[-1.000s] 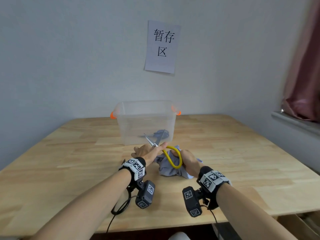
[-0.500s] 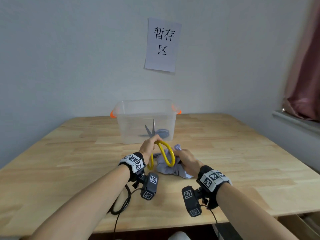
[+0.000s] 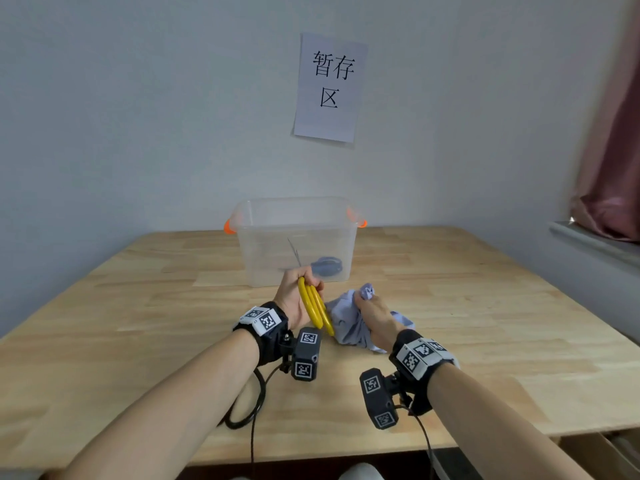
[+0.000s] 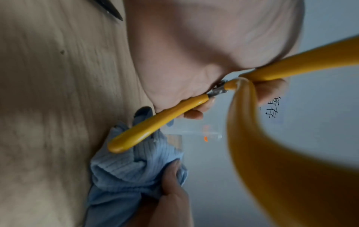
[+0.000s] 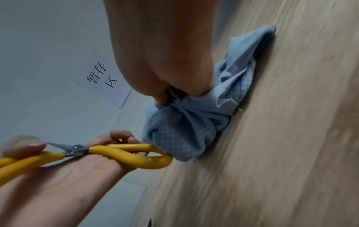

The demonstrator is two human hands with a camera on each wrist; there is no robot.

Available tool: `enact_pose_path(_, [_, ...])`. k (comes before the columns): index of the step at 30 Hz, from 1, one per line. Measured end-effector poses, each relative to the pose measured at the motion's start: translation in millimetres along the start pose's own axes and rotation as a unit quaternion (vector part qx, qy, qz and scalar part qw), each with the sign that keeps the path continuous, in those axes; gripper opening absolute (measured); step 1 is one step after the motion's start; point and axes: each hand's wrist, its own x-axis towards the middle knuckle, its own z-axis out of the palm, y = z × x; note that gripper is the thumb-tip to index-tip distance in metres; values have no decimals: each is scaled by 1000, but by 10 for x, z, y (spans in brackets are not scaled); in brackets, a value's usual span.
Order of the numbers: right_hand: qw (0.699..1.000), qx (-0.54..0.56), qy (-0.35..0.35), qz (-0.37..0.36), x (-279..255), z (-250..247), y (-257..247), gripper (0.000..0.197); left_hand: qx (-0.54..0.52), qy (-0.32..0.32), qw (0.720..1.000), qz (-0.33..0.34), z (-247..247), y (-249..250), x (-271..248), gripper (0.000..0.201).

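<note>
Spanning the view, one wooden table (image 3: 104, 323) meets a grey wall. One paper sign (image 3: 329, 88) hangs above one clear bin (image 3: 298, 216), and one curtain (image 3: 616, 133) hangs at far right. The left hand (image 3: 294, 296) is clamped round one pair of scissors (image 3: 311, 304) near the pivot, above the table in front of the bin. The long axis stands near upright, blades pointing up toward the bin and yellow loops toward the person. The right hand (image 3: 375, 317) bunches one blue cloth (image 3: 343, 320) on the table, against a loop.
</note>
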Motion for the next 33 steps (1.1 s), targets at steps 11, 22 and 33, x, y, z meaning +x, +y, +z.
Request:
enact_pose_path(11, [998, -32, -32, -31, -69, 277, -46, 31, -112, -62, 990, -57, -26, -70, 125, 11])
enact_pose_path(22, [991, -42, 120, -31, 10, 191, 6, 26, 73, -61, 988, -120, -179, -82, 178, 23])
enact_pose_path(33, [978, -73, 181, -74, 15, 194, 50, 19, 464, 50, 884, 25, -299, -218, 138, 34])
